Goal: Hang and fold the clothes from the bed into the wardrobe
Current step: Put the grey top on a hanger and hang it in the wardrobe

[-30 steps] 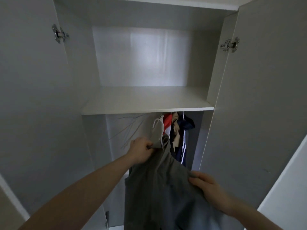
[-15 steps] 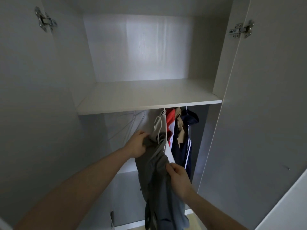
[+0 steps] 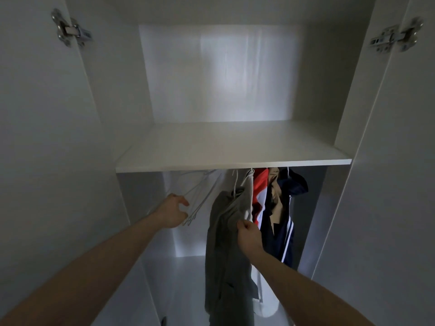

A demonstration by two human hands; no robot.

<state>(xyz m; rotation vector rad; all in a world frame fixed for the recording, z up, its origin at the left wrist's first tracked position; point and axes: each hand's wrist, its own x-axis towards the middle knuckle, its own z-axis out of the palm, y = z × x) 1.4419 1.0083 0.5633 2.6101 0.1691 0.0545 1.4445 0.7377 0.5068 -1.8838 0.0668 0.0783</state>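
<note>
Grey-green cloth garment (image 3: 226, 243) hung under white wardrobe shelf (image 3: 233, 147)
Its edge is pinched by the right hand (image 3: 249, 236); thin white wire hangers (image 3: 200, 198) are grasped by the left hand (image 3: 173, 211)

The wardrobe (image 3: 235, 147) panels look smooth, matt white laminate, its door hinges (image 3: 70, 29) shiny metal, the grey garment (image 3: 226, 243) soft matt cloth, the hangers (image 3: 200, 196) thin white wire

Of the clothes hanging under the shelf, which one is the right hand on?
The grey garment, leftmost of the hanging clothes. The right hand pinches its right edge; the red-and-white top and navy jacket hang further right, untouched.
</note>
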